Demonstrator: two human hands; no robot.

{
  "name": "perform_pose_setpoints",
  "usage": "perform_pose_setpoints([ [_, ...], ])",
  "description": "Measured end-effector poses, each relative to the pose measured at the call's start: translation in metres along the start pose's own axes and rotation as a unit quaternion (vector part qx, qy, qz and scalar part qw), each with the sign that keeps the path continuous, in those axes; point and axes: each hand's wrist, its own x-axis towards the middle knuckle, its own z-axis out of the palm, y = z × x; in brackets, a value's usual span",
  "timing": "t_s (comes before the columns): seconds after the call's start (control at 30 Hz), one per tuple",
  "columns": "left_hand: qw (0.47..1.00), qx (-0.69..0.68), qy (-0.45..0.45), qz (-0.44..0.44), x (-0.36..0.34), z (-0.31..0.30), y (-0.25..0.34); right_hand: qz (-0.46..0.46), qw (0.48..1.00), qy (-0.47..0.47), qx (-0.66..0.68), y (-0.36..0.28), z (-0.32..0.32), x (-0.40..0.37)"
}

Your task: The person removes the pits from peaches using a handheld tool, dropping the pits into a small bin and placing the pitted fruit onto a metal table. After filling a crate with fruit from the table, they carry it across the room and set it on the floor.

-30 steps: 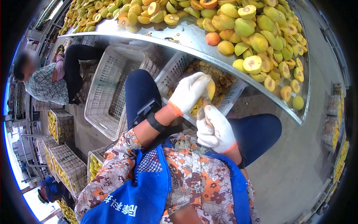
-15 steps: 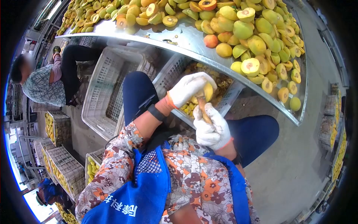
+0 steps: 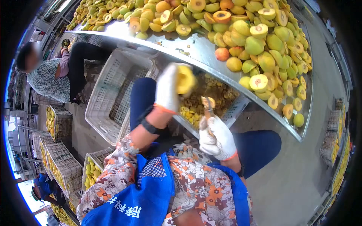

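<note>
My left hand (image 3: 167, 88), in a white knitted glove, is closed round a yellow peach half (image 3: 185, 80) whose middle is hollowed out; both are blurred. My right hand (image 3: 219, 138), also gloved, grips a pitting tool (image 3: 209, 113) with a brownish handle, pointing up. At the tool's tip sits a brown-and-orange piece (image 3: 207, 101), apparently a pit with flesh on it. Below both hands is a plastic crate (image 3: 235, 107) holding many yellow and brown scraps (image 3: 215, 92).
A metal table (image 3: 166, 40) heaped with peach halves (image 3: 266, 60) runs across the front. An open pale crate (image 3: 109, 94) stands left of my knee. Another person (image 3: 49, 75) sits further left. Stacked fruit crates (image 3: 60, 162) stand at lower left, more at far right.
My left hand has moved up and left with the peach half, away from the tool. My right hand has dropped slightly; the piece now shows on the tool's tip.
</note>
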Motion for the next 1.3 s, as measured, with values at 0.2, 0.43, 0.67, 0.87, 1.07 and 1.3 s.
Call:
perform_pose_setpoints([
  [0.2, 0.498, 0.802, 0.129, 0.305, 0.049, -0.095, 0.098, 0.058, 0.98, 0.14, -0.129, 0.006, -0.03, -0.009],
  [0.43, 0.631, 0.707, 0.054, 0.316, 0.171, -0.021, 0.068, 0.093, 0.948, 0.211, -0.218, 0.01, -0.009, 0.012],
  [0.67, 0.767, 0.583, -0.075, 0.257, 0.175, -0.006, 0.074, 0.024, 0.939, 0.256, -0.227, 0.002, -0.026, 0.0],
  [0.87, 0.817, 0.412, -0.373, 0.154, 0.026, 0.002, 0.059, -0.127, 0.958, 0.168, -0.192, -0.007, -0.014, 0.007],
  [1.07, 0.962, 0.052, -0.267, -0.004, -0.019, 0.02, 0.007, -0.117, 0.864, 0.18, -0.456, 0.007, -0.011, 0.02],
  [1.3, 0.984, -0.006, -0.168, -0.052, -0.034, 0.035, 0.003, -0.102, 0.85, 0.253, -0.45, 0.009, -0.004, 0.014],
])
